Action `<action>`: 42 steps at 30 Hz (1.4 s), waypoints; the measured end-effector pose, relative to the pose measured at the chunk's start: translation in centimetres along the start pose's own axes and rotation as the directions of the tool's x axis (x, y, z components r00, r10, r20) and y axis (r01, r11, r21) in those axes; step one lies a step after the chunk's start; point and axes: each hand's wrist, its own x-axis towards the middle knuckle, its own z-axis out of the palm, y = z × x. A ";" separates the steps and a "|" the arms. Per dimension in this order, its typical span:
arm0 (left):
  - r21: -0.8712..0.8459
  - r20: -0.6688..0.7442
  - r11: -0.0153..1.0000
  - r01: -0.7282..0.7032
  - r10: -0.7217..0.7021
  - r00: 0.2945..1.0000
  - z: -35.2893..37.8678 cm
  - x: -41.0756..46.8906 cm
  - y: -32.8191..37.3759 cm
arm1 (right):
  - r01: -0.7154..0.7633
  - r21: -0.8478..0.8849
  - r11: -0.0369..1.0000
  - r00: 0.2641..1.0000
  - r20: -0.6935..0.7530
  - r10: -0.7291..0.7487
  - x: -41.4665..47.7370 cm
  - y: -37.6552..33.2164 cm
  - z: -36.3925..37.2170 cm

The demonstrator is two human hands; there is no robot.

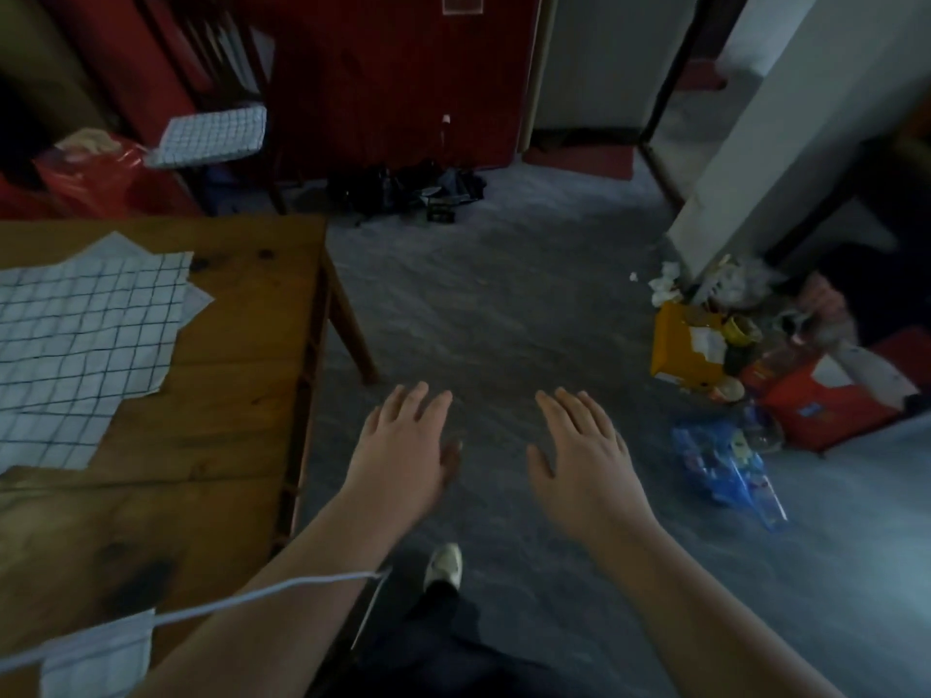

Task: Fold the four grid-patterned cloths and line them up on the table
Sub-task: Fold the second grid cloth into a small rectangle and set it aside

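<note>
Well left of my left fingertips (pixel 419 395), a white cloth with a dark grid (pixel 85 345) lies spread unfolded on the brown wooden table (pixel 237 420), and a second grid cloth (pixel 211 136), folded, sits far beyond them, off the table. My left hand (pixel 403 445) and right hand (pixel 579 455) hover over the grey carpet (pixel 493 304), fingers straight, loosely spread, holding nothing, lol. A crinkly blue plastic packet (pixel 725 466) lies right of my right fingers.

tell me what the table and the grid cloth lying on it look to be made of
Table: wood, possibly pine, judging by its dark knots, grain and plank seams; warm brown finish with a slight sheen. Grid cloth: thin woven fabric, matte, white with dark lines; it creases and lies limp. The fibre cannot be told.
</note>
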 end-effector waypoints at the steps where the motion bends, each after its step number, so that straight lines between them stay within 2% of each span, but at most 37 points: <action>1: -0.012 -0.007 1.000 0.020 -0.021 1.000 -0.7 1.7 -0.3 | 0.010 0.000 1.000 1.000 0.004 -0.010 2.1 -0.1 -0.5; 7: -0.035 -0.045 0.994 0.105 -0.106 0.993 -4.1 14.4 -3.5 | 0.104 -0.052 0.993 0.995 0.008 -0.103 16.8 -2.0 -2.0; 13: -0.028 -0.040 0.995 0.100 -0.101 0.994 -10.7 28.9 -8.7 | 0.100 -0.051 0.994 0.994 0.054 -0.097 33.4 -5.7 -5.3; 19: -0.035 -0.109 0.990 0.137 -0.140 0.984 -17.5 40.8 -12.4 | 0.193 -0.053 0.980 0.981 0.019 -0.192 47.8 -9.2 -8.5; 27: -0.076 -0.156 0.965 0.250 -0.259 0.953 -20.0 57.6 -16.7 | 0.361 -0.043 0.931 0.929 0.099 -0.356 68.8 -12.1 -8.7; 31: -0.064 -0.161 0.928 0.366 -0.372 0.914 -21.8 66.5 -19.5 | 0.487 -0.077 0.870 0.868 0.154 -0.473 80.2 -14.0 -9.1; 37: -0.147 -0.169 0.828 0.542 -0.561 0.811 -27.2 74.2 -23.6 | 0.673 -0.051 0.738 0.712 0.316 -0.627 93.3 -20.1 -10.0; 42: -0.236 -0.180 0.691 0.684 -0.722 0.668 -30.0 76.2 -29.4 | 0.809 -0.015 0.588 0.552 0.364 -0.750 100.5 -28.0 -9.2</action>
